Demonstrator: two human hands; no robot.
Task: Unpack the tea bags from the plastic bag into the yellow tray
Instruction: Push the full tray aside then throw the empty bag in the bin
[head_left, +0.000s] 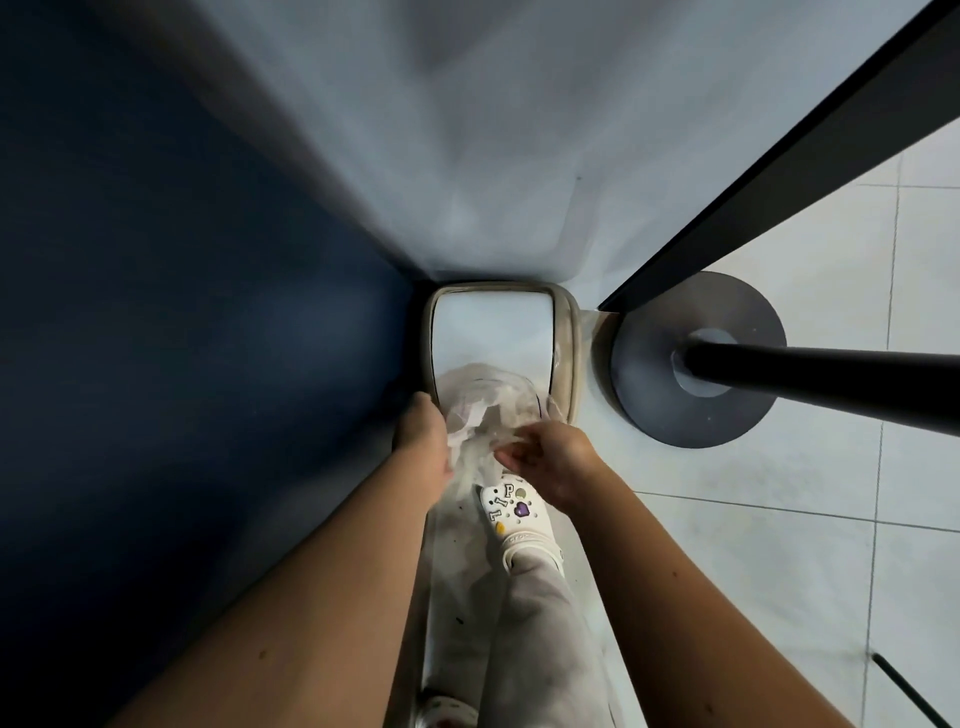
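**Both hands on the plastic bag above a pale bin**

The left hand (422, 439) is curled around the left side of a crumpled clear plastic bag (480, 421), fingers hidden behind the film. The right hand (550, 460) pinches the bag's gathered lower edge from the right, fingertips (506, 457) closed on the plastic. The bag hangs between the two hands, and pale folded shapes show through it; whether these are tea bags is too blurred to tell.

Just beyond the bag stands a pale, rounded-rectangular bin (566, 338) with a beige rim, seen from above; the bag overlaps its near edge. Below the hands are a white clog (517, 519) with small charms and a light grey trouser leg (540, 623), on a white tiled floor (779, 545). To the right sits a dark round base (649, 395) with a black pole (831, 382) rising toward the camera. A dark blue surface (156, 312) fills the left side. No yellow tray is identifiable
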